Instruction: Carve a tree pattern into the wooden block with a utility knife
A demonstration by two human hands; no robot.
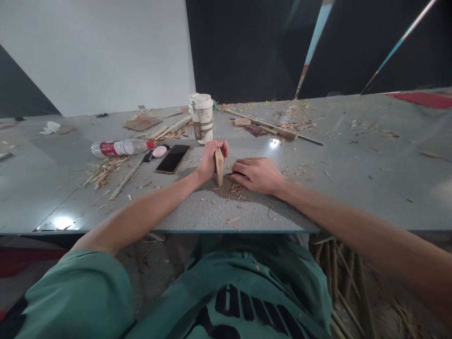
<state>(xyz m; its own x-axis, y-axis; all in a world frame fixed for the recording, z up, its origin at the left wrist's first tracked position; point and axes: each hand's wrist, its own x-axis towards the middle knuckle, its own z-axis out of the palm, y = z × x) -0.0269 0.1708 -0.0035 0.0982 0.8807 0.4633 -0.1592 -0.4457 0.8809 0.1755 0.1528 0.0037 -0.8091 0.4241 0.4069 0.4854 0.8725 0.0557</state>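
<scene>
A pale piece of wood (219,168) with a pointed top stands on end on the grey tabletop. My left hand (208,161) is closed around it from the left and behind. To the right, my right hand (260,175) rests low over the table, its fingers closed on a thin dark knife-like tool (229,173). That tool points left toward the wood; whether the two touch, I cannot tell. Most of its handle is hidden in my fingers. Curled wood shavings (237,189) lie just below the tool.
Behind my left hand stands a white paper cup (204,120). On the left are a phone (173,159), a pink oval object (159,151) and a plastic bottle (122,147) on its side. Wood strips (268,126) and scraps lie farther back. The table's edge (233,231) is near my body.
</scene>
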